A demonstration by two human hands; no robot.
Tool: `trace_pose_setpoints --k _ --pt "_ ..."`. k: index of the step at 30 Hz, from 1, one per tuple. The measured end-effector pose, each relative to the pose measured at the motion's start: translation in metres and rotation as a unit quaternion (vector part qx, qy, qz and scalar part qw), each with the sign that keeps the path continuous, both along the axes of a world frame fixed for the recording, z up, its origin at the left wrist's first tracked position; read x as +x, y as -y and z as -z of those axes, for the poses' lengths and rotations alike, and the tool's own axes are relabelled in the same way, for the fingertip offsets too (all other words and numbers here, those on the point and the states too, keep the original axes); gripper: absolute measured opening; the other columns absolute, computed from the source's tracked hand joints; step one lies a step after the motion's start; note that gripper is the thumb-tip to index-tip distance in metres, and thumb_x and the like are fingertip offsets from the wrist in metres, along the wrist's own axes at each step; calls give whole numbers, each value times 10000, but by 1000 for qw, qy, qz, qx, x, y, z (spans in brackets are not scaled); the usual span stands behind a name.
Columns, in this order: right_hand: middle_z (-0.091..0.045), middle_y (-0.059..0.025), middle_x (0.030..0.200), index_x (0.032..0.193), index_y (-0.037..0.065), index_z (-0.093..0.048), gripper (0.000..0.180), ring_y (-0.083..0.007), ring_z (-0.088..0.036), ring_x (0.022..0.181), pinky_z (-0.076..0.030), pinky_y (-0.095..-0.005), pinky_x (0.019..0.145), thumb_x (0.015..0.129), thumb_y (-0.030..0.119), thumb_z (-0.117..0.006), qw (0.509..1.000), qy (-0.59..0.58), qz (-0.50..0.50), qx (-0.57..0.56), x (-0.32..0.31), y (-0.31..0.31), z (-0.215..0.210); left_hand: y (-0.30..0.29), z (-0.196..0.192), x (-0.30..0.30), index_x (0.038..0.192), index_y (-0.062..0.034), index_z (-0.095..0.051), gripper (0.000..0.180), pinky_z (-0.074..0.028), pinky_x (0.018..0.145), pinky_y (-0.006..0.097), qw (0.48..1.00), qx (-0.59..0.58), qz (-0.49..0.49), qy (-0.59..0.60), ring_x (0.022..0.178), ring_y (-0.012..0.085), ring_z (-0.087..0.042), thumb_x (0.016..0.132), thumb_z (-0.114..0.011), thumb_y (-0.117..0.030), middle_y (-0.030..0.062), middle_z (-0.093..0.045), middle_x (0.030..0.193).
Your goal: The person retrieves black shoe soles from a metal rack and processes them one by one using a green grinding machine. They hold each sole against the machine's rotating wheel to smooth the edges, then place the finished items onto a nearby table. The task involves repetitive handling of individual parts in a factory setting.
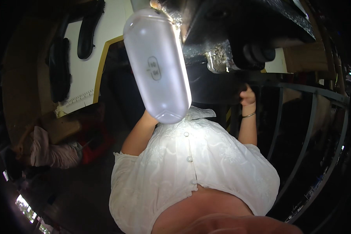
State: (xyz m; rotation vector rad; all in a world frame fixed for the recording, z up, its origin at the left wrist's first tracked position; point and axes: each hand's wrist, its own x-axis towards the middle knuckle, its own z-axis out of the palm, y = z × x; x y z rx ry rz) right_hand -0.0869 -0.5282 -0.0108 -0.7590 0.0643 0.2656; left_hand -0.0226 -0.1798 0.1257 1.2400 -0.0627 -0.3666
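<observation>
My right hand, with a bangle at its wrist, is at the right edge of a large black piece. Its fingers look bent around that edge, though the dark surface hides part of them. My left forearm goes up behind a long, rounded white lamp, which covers my left hand completely. Above the black piece hangs the dark body of a machine, with a shiny, worn metal part under it brightly lit.
On the left, a white tabletop with a yellow edge bears long black curved pieces and a ruler strip. Another person is at the lower left beside a red stool. Metal rails curve along the right.
</observation>
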Motion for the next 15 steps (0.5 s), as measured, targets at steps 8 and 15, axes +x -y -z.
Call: trace_pose_setpoints --k 8,15 --pt "-605 -130 1015 1099 -30 -521 306 -214 -594 937 -472 -325 842 812 77 -509 998 42 43 8 88 -68 -98 -57 43 -20 1127 41 -443 294 -503 518 235 1000 29 -5 -9 655 141 -590 887 -391 -121 115 -586 910" --pt "-576 -101 1021 1102 -26 -492 368 -163 -572 904 -457 -266 794 752 64 -563 996 58 -54 -36 92 -146 -131 -102 63 -31 1178 -14 -422 312 -514 567 314 981 -59 -82 -167 793 182 -607 887 -364 -112 103 -594 965"
